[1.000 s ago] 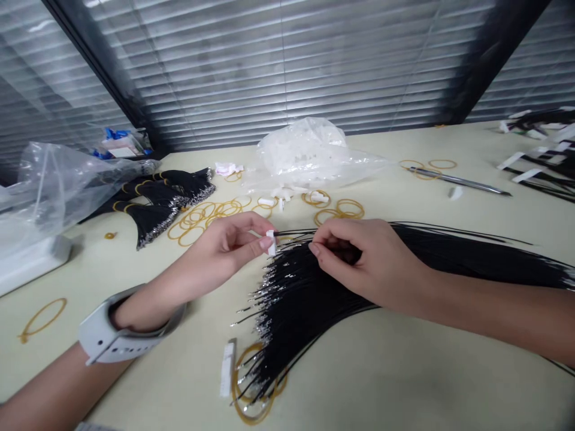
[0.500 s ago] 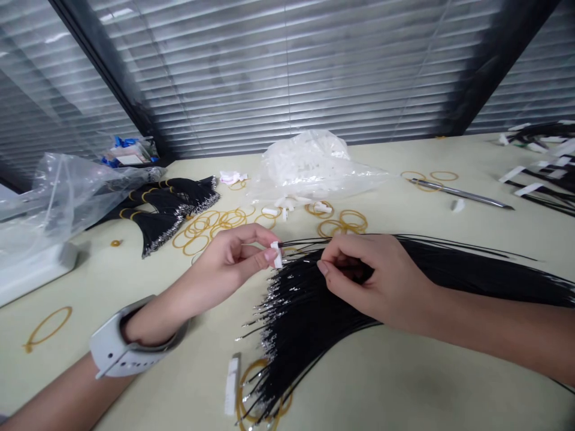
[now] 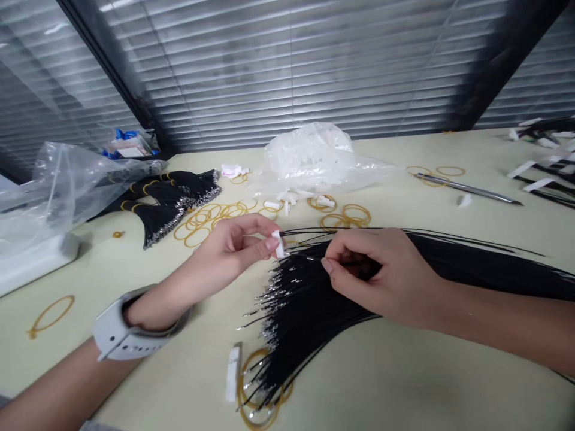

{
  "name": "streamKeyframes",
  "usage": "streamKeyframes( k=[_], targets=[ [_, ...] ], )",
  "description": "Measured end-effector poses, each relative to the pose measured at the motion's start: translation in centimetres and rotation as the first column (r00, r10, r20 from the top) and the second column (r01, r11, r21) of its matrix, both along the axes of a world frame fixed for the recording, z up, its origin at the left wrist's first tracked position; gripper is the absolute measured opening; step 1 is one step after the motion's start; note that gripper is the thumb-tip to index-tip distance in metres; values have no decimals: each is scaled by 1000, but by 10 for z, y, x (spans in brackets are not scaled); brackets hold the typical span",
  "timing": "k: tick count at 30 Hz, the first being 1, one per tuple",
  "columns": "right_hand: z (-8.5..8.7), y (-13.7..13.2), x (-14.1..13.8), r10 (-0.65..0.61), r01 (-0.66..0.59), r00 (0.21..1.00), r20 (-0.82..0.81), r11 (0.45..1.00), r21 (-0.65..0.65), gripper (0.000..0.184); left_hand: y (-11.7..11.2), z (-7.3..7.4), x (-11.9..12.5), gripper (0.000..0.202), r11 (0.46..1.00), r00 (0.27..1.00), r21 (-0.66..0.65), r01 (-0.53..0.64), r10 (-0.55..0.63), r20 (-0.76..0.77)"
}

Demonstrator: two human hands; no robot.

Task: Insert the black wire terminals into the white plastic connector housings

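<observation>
My left hand [image 3: 236,248] pinches a small white connector housing [image 3: 279,245] between thumb and fingers. A few thin black wires run to the right from the upper part of that housing. Just right of it, my right hand [image 3: 380,272] is closed in a pinch on a single black wire, whose silvery crimped tip points left toward the housing. Beneath both hands lies a thick bundle of black wires [image 3: 309,311] with metal terminals fanned out at its left end. My right hand covers part of the bundle.
Yellow rubber bands [image 3: 215,218] and loose white housings lie behind my hands. A clear plastic bag [image 3: 309,158] stands at the back, with metal tweezers [image 3: 469,188] to its right. Banded wire bundles [image 3: 157,224] lie left. A white strip [image 3: 232,374] is near the front.
A metal wire tip now shows ahead of my right fingertips. My left hand still holds the white housing. The whole view has shifted slightly.
</observation>
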State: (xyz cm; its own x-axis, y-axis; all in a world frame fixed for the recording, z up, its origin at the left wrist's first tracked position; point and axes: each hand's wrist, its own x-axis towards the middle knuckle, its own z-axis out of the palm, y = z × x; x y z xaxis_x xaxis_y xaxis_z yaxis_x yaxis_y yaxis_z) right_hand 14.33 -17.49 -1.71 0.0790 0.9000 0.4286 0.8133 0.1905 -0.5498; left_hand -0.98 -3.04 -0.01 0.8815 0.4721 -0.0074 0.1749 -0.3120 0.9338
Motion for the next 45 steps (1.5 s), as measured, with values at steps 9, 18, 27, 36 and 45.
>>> streamKeyframes(
  k=[9,18,27,36,45],
  targets=[
    [-1,2,0,-12,12,1000,21,1000,16,9,-2,-1,2,11,998,999,-28,-48,48,1],
    [-2,4,0,-11,11,1000,-6,1000,21,7,-3,2,0,10,1000,1000,-12,-23,23,-17],
    [-1,4,1,29,-30,999,34,999,24,8,-2,1,1,11,995,1000,-92,-29,28,-15],
    [-5,6,2,7,-3,998,59,997,-74,5,-3,0,1,12,998,999,-54,-27,25,-37],
    [-6,6,1,50,-45,995,84,997,-62,6,-12,-2,3,10,999,999,-43,9,-11,-50]
  ],
)
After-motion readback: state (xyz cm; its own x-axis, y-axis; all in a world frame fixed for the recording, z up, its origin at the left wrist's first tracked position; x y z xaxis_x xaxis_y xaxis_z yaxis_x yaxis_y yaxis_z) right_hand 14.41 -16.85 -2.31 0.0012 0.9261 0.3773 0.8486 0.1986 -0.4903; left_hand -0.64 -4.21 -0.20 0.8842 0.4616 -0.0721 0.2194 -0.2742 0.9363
